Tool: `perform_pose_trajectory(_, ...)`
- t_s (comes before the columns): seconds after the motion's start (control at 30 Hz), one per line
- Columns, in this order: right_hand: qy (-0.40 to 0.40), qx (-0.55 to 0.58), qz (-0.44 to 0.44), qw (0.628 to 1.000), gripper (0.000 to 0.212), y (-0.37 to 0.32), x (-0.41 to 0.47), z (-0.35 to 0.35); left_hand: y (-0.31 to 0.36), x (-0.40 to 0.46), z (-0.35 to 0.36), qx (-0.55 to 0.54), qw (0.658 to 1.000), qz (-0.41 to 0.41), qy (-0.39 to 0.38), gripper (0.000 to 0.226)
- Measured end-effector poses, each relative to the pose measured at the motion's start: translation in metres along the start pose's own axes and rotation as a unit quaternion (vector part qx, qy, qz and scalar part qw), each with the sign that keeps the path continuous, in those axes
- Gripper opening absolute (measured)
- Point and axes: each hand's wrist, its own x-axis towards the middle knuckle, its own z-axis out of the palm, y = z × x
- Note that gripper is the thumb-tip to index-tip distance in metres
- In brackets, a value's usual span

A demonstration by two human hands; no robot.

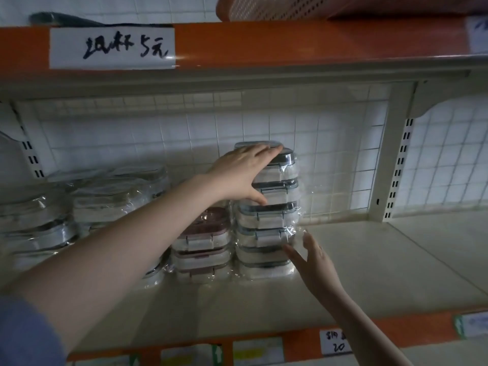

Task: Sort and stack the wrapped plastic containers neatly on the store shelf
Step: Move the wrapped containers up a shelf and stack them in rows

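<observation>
A tall stack of wrapped grey-lidded containers (269, 215) stands mid-shelf against the wire back. My left hand (243, 171) lies flat across the top containers of the stack, fingers straight over the lid, thumb down the front. My right hand (314, 260) is spread open at the stack's lower right corner, fingertips touching the wrap. Left of the tall stack sits a lower stack of pink-lidded wrapped containers (202, 247). More wrapped grey-lidded containers (105, 196) are piled further left, partly hidden behind my left forearm.
The cream shelf board (383, 265) stretches bare to the right of the stacks. An orange shelf edge with a handwritten label (112, 47) runs overhead, with a perforated pink basket (290, 7) on it. A white upright bracket (396, 165) stands at right. Price tags (335, 342) line the front rail.
</observation>
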Motion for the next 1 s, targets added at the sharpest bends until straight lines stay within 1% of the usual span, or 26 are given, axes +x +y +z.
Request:
perform_pose_trajectory(0.17,-0.009,0.055,-0.027,0.998,0.058,0.002,0.019,-0.006,0.001,0.003,0.000,0.004,1.000,-0.012,-0.009,0.118)
perform_pose_trajectory(0.27,-0.011,0.103,-0.038,0.994,0.038,0.003,0.025,-0.005,0.000,0.003,-0.002,0.002,1.000,-0.015,-0.006,0.115)
perform_pose_trajectory(0.4,-0.007,0.127,-0.052,0.990,0.014,0.003,0.030,-0.005,0.001,0.004,-0.001,0.003,1.000,-0.019,-0.007,0.114)
perform_pose_trajectory(0.47,-0.006,0.120,-0.064,0.991,0.018,0.002,0.032,-0.006,0.000,0.004,0.000,0.003,1.000,-0.022,-0.008,0.114)
perform_pose_trajectory(0.6,0.002,0.097,-0.083,0.992,0.018,-0.001,0.037,-0.004,-0.003,0.007,0.001,0.014,1.000,-0.024,-0.010,0.115)
perform_pose_trajectory(0.77,-0.009,0.074,-0.104,0.992,0.020,-0.004,0.041,-0.005,-0.003,0.011,0.000,0.017,0.999,-0.028,-0.029,0.117)
perform_pose_trajectory(0.8,-0.014,0.088,-0.107,0.990,0.022,-0.004,0.041,-0.007,-0.002,0.012,-0.001,0.017,0.999,-0.028,-0.035,0.117)
perform_pose_trajectory(0.9,-0.039,0.180,-0.118,0.976,0.031,-0.002,0.042,-0.013,-0.002,0.013,-0.006,0.010,0.999,-0.019,-0.039,0.116)
perform_pose_trajectory(1.0,-0.056,0.228,-0.115,0.965,0.031,-0.006,0.045,-0.017,-0.002,0.015,-0.008,-0.001,0.999,-0.012,-0.035,0.115)
